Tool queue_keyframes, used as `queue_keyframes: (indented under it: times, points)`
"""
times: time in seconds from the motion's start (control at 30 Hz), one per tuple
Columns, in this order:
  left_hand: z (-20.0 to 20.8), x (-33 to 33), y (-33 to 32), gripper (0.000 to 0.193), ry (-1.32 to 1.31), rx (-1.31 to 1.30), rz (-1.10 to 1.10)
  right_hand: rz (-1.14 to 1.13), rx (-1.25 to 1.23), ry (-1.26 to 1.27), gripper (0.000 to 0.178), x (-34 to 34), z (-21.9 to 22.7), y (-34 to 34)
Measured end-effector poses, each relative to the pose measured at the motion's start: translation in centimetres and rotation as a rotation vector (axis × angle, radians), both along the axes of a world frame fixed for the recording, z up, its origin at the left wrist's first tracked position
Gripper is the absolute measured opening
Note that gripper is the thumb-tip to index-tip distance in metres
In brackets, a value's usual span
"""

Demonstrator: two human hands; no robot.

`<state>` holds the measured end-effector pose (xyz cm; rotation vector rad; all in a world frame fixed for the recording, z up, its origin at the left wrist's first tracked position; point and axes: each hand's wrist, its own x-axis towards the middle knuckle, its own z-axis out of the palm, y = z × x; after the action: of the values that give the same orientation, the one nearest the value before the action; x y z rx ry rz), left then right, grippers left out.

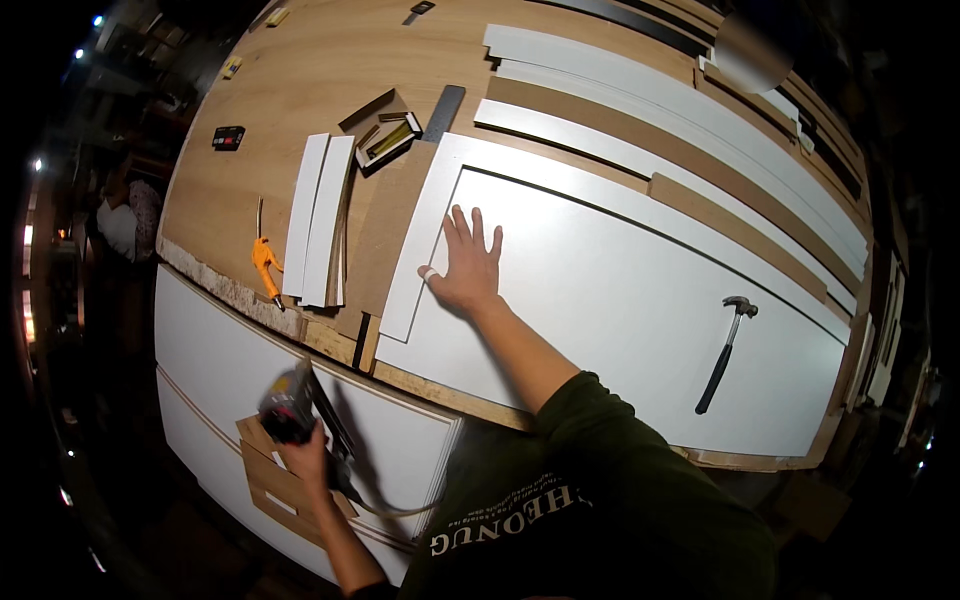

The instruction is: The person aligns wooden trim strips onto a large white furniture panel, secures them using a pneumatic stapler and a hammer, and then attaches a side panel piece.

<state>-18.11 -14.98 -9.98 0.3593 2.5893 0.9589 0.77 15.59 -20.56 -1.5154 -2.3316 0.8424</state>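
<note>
My left hand (pixel 308 458) is closed round the grip of a dark nail gun (pixel 290 405) with a hose (pixel 400 512) trailing from it. The tool is blurred and hangs over a white panelled board (pixel 215 325) at the lower left. On the large white panel (pixel 600 290) with a raised border, my right hand (pixel 468 262) lies flat near its left end. Its fingers are spread, and a white band wraps the thumb. A claw hammer (pixel 714 368) with a black handle rests on the same panel, to the right.
Left of the panel lie two white strips (pixel 320 220), an orange air blow gun (pixel 265 262), an opened box of fasteners (pixel 388 142) and a small black box (pixel 228 138). Long white strips (pixel 650 85) and brown strips (pixel 735 232) are stacked beyond the panel on the wooden worktable (pixel 330 60).
</note>
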Motion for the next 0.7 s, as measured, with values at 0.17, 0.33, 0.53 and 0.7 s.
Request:
queue_keyframes:
  times: [0.17,0.33,0.53,0.7]
  points:
    - [6.5,-1.7,16.9,0.025,-0.259,0.237,-0.538,-0.041,-0.042,0.022,0.09,0.0,-0.1,0.4]
    - [6.6,1.7,31.2,0.032,-0.56,0.237,-0.701,-0.006,-0.082,0.02,0.089,0.2,0.1,0.7]
    - [2.0,2.0,37.9,0.027,-0.596,-0.004,-0.721,0.026,-0.097,0.02,0.087,0.3,0.3,0.7]
    - [1.8,3.0,39.2,0.032,-0.511,-0.102,-0.758,0.013,-0.101,0.077,0.088,0.6,-0.7,1.2]
